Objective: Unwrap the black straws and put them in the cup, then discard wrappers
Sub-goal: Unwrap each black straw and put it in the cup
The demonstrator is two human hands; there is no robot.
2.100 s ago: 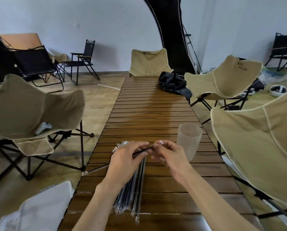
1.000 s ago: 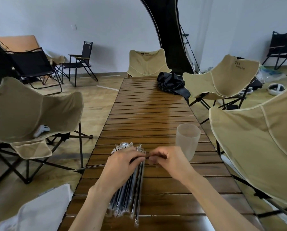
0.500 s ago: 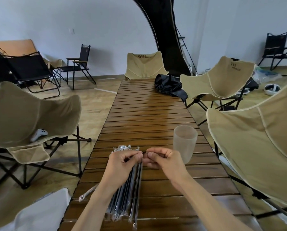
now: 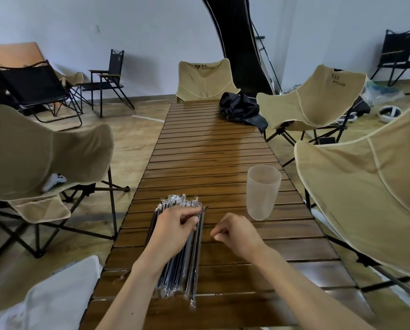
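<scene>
Head view: the left hand [image 4: 173, 231] pinches a black straw [image 4: 202, 210] between thumb and curled fingers, and only the straw's bare tip shows, jutting up and to the right past the fingertips toward the cup [image 4: 262, 191]. Its long axis runs from lower left to upper right; the rest is hidden under the hand, though a thin pale strip at the table's left edge near the forearm may be its wrapper tail. The right hand [image 4: 237, 234] hangs just right of it with fingers curled inward, thumb and forefinger pressed together; whether a scrap of wrapper sits between them is too small to tell. The two hands are apart, not touching.

Beneath the left hand lies the bundle [image 4: 182, 265] of wrapped straws, its long axis running near to far along the table [image 4: 211, 148], crimped clear ends fanned out at the far end. The hand and wrist cover its middle. The cup stands upright to the right of the bundle, well apart from it, translucent, with nothing visible inside. A black bag [image 4: 241, 110] lies at the table's far right.
</scene>
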